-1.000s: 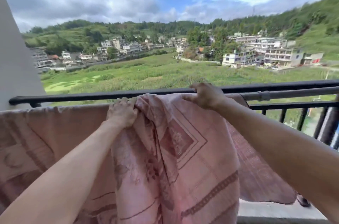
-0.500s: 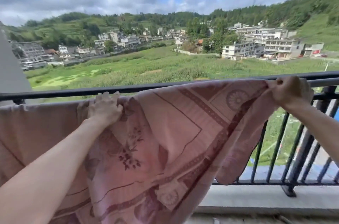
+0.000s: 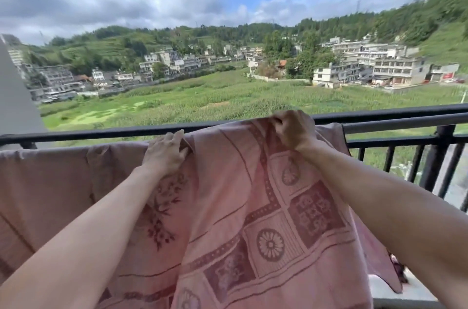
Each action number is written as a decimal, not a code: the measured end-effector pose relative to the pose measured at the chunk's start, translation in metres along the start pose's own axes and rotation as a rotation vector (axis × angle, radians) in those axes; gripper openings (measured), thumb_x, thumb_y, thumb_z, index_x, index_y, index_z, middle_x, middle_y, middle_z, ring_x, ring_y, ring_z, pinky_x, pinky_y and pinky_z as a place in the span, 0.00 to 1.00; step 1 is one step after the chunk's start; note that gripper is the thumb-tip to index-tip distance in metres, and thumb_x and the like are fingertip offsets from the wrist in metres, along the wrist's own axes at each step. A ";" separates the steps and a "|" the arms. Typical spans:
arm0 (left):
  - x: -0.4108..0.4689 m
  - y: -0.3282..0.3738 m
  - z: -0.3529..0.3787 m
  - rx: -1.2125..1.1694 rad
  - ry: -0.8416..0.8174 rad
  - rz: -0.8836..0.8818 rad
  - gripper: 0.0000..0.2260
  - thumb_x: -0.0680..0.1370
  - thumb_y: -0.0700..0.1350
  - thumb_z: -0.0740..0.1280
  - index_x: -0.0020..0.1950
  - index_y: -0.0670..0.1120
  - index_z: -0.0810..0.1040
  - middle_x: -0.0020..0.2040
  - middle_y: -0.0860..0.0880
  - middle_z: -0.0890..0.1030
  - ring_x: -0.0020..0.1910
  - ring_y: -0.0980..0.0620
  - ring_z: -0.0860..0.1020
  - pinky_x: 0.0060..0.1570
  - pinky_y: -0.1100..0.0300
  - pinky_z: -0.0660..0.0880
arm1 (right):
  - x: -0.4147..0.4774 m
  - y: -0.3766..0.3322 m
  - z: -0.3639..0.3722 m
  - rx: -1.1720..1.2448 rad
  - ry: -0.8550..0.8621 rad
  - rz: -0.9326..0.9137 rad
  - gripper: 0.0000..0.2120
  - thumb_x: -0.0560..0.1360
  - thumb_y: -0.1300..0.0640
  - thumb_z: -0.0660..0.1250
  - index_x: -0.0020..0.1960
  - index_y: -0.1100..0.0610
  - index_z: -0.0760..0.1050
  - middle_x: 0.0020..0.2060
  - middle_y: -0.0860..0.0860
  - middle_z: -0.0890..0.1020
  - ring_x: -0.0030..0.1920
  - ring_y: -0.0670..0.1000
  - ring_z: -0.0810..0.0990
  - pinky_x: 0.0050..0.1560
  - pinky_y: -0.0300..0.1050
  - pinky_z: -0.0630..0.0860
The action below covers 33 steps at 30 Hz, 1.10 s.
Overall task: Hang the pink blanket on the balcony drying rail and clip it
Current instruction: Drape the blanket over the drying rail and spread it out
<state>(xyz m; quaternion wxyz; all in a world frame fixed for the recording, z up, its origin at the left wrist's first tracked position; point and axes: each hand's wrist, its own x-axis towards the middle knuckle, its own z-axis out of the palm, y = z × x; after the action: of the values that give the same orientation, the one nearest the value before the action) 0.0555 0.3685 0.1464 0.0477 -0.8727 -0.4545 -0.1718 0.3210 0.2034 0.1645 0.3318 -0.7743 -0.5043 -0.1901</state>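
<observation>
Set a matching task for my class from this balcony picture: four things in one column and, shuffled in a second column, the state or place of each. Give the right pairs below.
Column 1
1. left hand
2. right hand
3. pink blanket
4. black railing

Column 2
a. runs across behind the cloth
b. pinches a raised fold of cloth
c. hangs draped toward the person
d. lies on the cloth, fingers stretched

Pairs: 1-d, 2-b, 3-c, 4-a
</observation>
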 end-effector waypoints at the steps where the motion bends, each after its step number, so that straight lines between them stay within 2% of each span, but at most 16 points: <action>1: 0.000 0.000 0.001 0.016 -0.015 -0.015 0.26 0.81 0.55 0.57 0.77 0.47 0.59 0.71 0.42 0.69 0.71 0.40 0.66 0.68 0.45 0.61 | 0.000 0.019 -0.014 0.046 0.079 0.067 0.12 0.79 0.54 0.61 0.42 0.57 0.79 0.39 0.58 0.83 0.41 0.61 0.81 0.37 0.45 0.68; 3: 0.000 -0.001 0.003 0.048 -0.030 -0.040 0.25 0.81 0.56 0.56 0.76 0.48 0.61 0.71 0.43 0.68 0.70 0.41 0.66 0.67 0.44 0.63 | -0.004 0.065 -0.046 0.108 0.258 0.236 0.12 0.80 0.57 0.59 0.44 0.62 0.77 0.41 0.64 0.82 0.43 0.63 0.80 0.38 0.45 0.65; 6: 0.000 0.001 0.006 0.053 0.033 -0.042 0.21 0.81 0.55 0.55 0.73 0.49 0.67 0.67 0.42 0.72 0.66 0.39 0.70 0.65 0.43 0.66 | -0.025 0.130 -0.094 0.069 0.503 0.456 0.14 0.80 0.57 0.55 0.51 0.67 0.75 0.46 0.70 0.81 0.47 0.68 0.79 0.43 0.53 0.71; 7: 0.001 0.004 0.006 0.024 0.072 -0.025 0.19 0.81 0.52 0.56 0.71 0.49 0.69 0.65 0.42 0.74 0.65 0.39 0.71 0.63 0.44 0.67 | -0.032 0.147 -0.106 -0.002 0.491 0.505 0.16 0.79 0.55 0.55 0.50 0.66 0.75 0.46 0.70 0.80 0.48 0.69 0.79 0.45 0.55 0.72; 9: 0.002 0.016 0.007 -0.050 0.152 0.023 0.17 0.80 0.46 0.58 0.68 0.49 0.75 0.63 0.42 0.76 0.62 0.38 0.73 0.60 0.45 0.68 | -0.044 0.163 -0.118 -0.203 0.289 0.518 0.17 0.77 0.50 0.59 0.47 0.62 0.79 0.45 0.67 0.81 0.48 0.68 0.79 0.46 0.55 0.73; 12: 0.001 0.034 0.007 -0.168 0.277 0.025 0.15 0.79 0.42 0.60 0.61 0.48 0.81 0.60 0.44 0.80 0.59 0.39 0.76 0.57 0.46 0.73 | -0.047 0.143 -0.107 -0.394 0.072 0.327 0.16 0.77 0.48 0.60 0.52 0.56 0.82 0.52 0.61 0.80 0.52 0.63 0.79 0.53 0.55 0.76; 15: 0.000 0.051 0.002 -0.227 0.319 0.022 0.14 0.79 0.42 0.59 0.57 0.50 0.83 0.56 0.45 0.83 0.55 0.40 0.79 0.54 0.48 0.74 | -0.030 0.084 -0.075 -0.200 -0.080 0.072 0.21 0.79 0.44 0.58 0.67 0.52 0.73 0.65 0.56 0.75 0.62 0.60 0.75 0.59 0.58 0.73; 17: 0.000 0.063 -0.004 -0.249 0.325 0.047 0.14 0.79 0.42 0.59 0.55 0.51 0.83 0.53 0.45 0.84 0.53 0.40 0.80 0.53 0.49 0.74 | -0.019 0.051 -0.048 -0.117 -0.250 -0.025 0.22 0.78 0.40 0.60 0.67 0.49 0.73 0.64 0.53 0.77 0.61 0.58 0.76 0.59 0.57 0.74; 18: -0.001 0.068 -0.007 -0.259 0.328 0.068 0.14 0.79 0.42 0.59 0.55 0.50 0.83 0.53 0.45 0.84 0.52 0.40 0.80 0.53 0.49 0.74 | -0.016 0.042 -0.036 -0.115 -0.275 -0.066 0.19 0.78 0.41 0.61 0.64 0.47 0.75 0.61 0.52 0.80 0.59 0.57 0.78 0.57 0.54 0.74; 20: -0.004 0.075 -0.010 -0.284 0.332 0.117 0.13 0.79 0.41 0.60 0.55 0.48 0.83 0.54 0.45 0.84 0.53 0.41 0.79 0.54 0.51 0.72 | -0.009 0.041 -0.026 -0.091 -0.184 -0.097 0.11 0.78 0.46 0.63 0.58 0.46 0.80 0.54 0.52 0.84 0.52 0.56 0.81 0.48 0.48 0.74; 22: -0.007 0.076 -0.010 -0.270 0.316 0.138 0.13 0.80 0.41 0.59 0.57 0.47 0.82 0.56 0.44 0.83 0.54 0.40 0.79 0.54 0.50 0.72 | -0.004 0.053 -0.036 -0.052 -0.038 -0.045 0.10 0.79 0.51 0.63 0.54 0.50 0.82 0.49 0.54 0.85 0.48 0.59 0.82 0.42 0.45 0.71; 26: -0.010 0.073 -0.003 -0.176 0.135 0.127 0.18 0.79 0.42 0.57 0.68 0.49 0.75 0.65 0.45 0.76 0.64 0.42 0.73 0.63 0.48 0.67 | -0.023 0.086 -0.062 0.041 0.243 0.029 0.12 0.78 0.52 0.61 0.52 0.56 0.80 0.44 0.60 0.84 0.44 0.63 0.81 0.42 0.50 0.75; 29: -0.008 0.089 -0.001 -0.147 0.103 0.086 0.20 0.79 0.43 0.55 0.71 0.49 0.70 0.70 0.44 0.71 0.68 0.41 0.68 0.68 0.45 0.62 | -0.052 0.100 -0.070 0.095 0.033 -0.040 0.14 0.78 0.48 0.64 0.43 0.56 0.81 0.35 0.53 0.84 0.39 0.58 0.82 0.40 0.48 0.76; 30: -0.007 0.098 -0.002 -0.139 0.106 0.078 0.19 0.80 0.44 0.55 0.71 0.49 0.70 0.71 0.43 0.71 0.69 0.41 0.67 0.68 0.45 0.60 | -0.052 0.104 -0.072 0.127 -0.005 -0.025 0.16 0.78 0.45 0.64 0.41 0.54 0.82 0.35 0.51 0.84 0.40 0.56 0.82 0.40 0.47 0.76; 31: -0.005 0.111 -0.003 -0.130 0.108 0.083 0.19 0.81 0.45 0.55 0.72 0.49 0.70 0.71 0.43 0.71 0.69 0.41 0.67 0.68 0.45 0.60 | -0.046 0.115 -0.075 0.137 0.032 0.028 0.16 0.78 0.43 0.63 0.45 0.53 0.83 0.41 0.52 0.85 0.44 0.55 0.83 0.43 0.47 0.75; 33: -0.002 0.140 -0.003 -0.127 0.123 0.145 0.18 0.82 0.48 0.55 0.71 0.48 0.70 0.69 0.43 0.72 0.67 0.40 0.68 0.67 0.45 0.61 | -0.025 0.146 -0.082 0.007 0.163 0.189 0.19 0.77 0.42 0.64 0.60 0.53 0.79 0.58 0.56 0.81 0.59 0.59 0.77 0.53 0.52 0.74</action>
<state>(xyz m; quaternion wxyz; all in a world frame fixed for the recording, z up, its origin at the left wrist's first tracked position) 0.1674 0.2853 0.1585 0.0323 -0.8923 -0.3748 -0.2495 0.4466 0.0893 0.1600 0.3909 -0.7992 -0.4009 -0.2186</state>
